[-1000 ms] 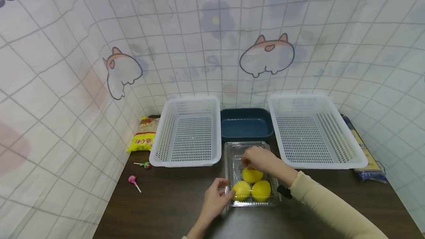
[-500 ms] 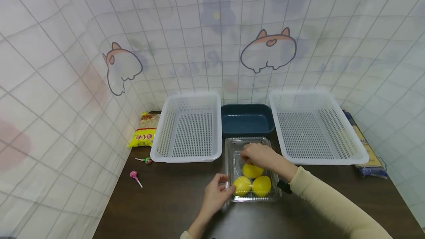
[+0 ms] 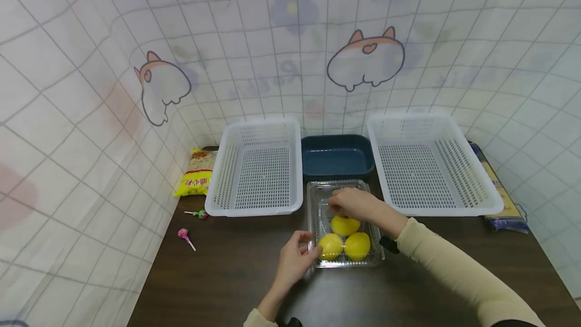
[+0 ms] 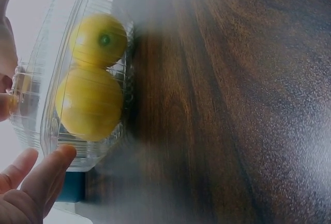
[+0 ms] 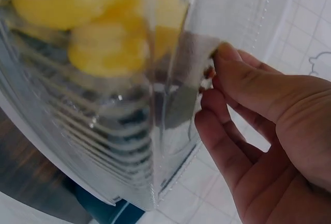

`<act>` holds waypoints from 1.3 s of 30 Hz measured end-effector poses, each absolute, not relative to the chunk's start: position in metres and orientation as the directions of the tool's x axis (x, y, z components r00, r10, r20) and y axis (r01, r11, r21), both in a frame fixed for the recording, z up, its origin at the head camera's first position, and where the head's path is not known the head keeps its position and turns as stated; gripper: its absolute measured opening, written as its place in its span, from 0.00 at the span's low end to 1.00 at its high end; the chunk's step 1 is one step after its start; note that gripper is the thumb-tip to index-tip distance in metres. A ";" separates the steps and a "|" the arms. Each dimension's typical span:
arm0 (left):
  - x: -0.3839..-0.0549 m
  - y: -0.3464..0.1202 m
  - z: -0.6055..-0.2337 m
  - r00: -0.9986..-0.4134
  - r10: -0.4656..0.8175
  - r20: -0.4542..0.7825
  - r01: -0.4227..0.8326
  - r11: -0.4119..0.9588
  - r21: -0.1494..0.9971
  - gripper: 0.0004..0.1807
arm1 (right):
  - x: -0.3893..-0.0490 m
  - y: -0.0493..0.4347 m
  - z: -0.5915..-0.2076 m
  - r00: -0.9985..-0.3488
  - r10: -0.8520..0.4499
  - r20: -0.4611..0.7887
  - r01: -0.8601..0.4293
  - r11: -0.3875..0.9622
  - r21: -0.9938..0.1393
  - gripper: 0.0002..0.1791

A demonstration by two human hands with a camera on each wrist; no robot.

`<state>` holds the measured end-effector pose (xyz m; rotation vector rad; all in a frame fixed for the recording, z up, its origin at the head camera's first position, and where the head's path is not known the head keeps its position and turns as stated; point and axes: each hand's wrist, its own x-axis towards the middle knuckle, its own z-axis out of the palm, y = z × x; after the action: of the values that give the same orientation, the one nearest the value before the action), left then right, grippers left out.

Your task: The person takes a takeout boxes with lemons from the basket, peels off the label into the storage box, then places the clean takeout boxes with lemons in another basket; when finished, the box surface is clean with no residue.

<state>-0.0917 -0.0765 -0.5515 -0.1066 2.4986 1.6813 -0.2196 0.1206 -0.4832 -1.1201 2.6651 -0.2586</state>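
At the box [image 3: 320, 206] of lemons [image 3: 357, 246], your relaxed left hand [image 3: 292, 265] seemingly steadies it; whether your right hand [image 3: 356, 203] grips is unclear.

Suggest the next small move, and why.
Perhaps lift the lid of the clear rectangular plastic container with the right hand: that hand is at the lid, which seems closed over three round yellow fruits; the left hand touches the container's side.
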 end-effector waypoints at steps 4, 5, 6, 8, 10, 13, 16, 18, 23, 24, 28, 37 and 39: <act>-0.090 -0.076 -0.552 -0.989 0.008 -0.146 -0.131 0.382 0.915 0.23 | -0.220 0.122 -0.482 -0.659 -0.731 -0.174 -0.685 0.680 -0.264 0.08; -0.090 -0.076 -0.552 -0.989 0.007 -0.146 -0.133 0.382 0.914 0.23 | -0.220 0.122 -0.483 -0.658 -0.732 -0.174 -0.687 0.679 -0.260 0.07; -0.090 -0.076 -0.552 -0.990 0.006 -0.144 -0.131 0.382 0.915 0.24 | -0.220 0.122 -0.483 -0.657 -0.734 -0.173 -0.689 0.678 -0.258 0.07; -0.089 -0.075 -0.552 -0.990 0.005 -0.138 -0.126 0.382 0.916 0.23 | -0.220 0.122 -0.484 -0.655 -0.738 -0.164 -0.697 0.673 -0.246 0.07; -0.089 -0.075 -0.551 -0.991 0.003 -0.132 -0.121 0.380 0.917 0.23 | -0.220 0.121 -0.484 -0.652 -0.742 -0.157 -0.706 0.669 -0.231 0.07; -0.089 -0.075 -0.551 -0.991 -0.002 -0.131 -0.122 0.381 0.916 0.23 | -0.220 0.120 -0.483 -0.639 -0.754 -0.155 -0.726 0.657 -0.203 0.07; -0.089 -0.075 -0.550 -0.992 -0.004 -0.127 -0.119 0.380 0.917 0.22 | -0.219 0.120 -0.481 -0.626 -0.762 -0.165 -0.743 0.647 -0.171 0.06; -0.090 -0.075 -0.550 -0.992 -0.004 -0.126 -0.118 0.376 0.919 0.22 | -0.219 0.120 -0.479 -0.622 -0.766 -0.166 -0.752 0.642 -0.145 0.06; -0.090 -0.075 -0.551 -0.992 0.002 -0.126 -0.117 0.359 0.926 0.22 | -0.219 0.121 -0.476 -0.622 -0.766 -0.160 -0.762 0.640 -0.102 0.07; -0.090 -0.075 -0.551 -0.992 0.006 -0.128 -0.117 0.353 0.928 0.22 | -0.219 0.122 -0.476 -0.622 -0.767 -0.159 -0.762 0.640 -0.102 0.06; -0.090 -0.076 -0.553 -0.991 0.014 -0.133 -0.121 0.335 0.934 0.23 | -0.219 0.123 -0.478 -0.628 -0.763 -0.151 -0.756 0.645 -0.111 0.05; -0.089 -0.075 -0.552 -0.990 -0.003 -0.142 -0.133 0.362 0.923 0.23 | -0.222 0.124 -0.473 -0.635 -0.765 -0.109 -0.758 0.644 -0.102 0.02; -0.089 -0.075 -0.551 -0.991 -0.003 -0.136 -0.128 0.353 0.927 0.22 | -0.225 0.124 -0.472 -0.629 -0.772 -0.092 -0.764 0.636 -0.109 0.02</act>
<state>-0.0890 -0.0753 -0.5506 -0.1210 2.4911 1.7217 -0.2249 0.1244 -0.4716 -1.2842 2.7221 -0.0891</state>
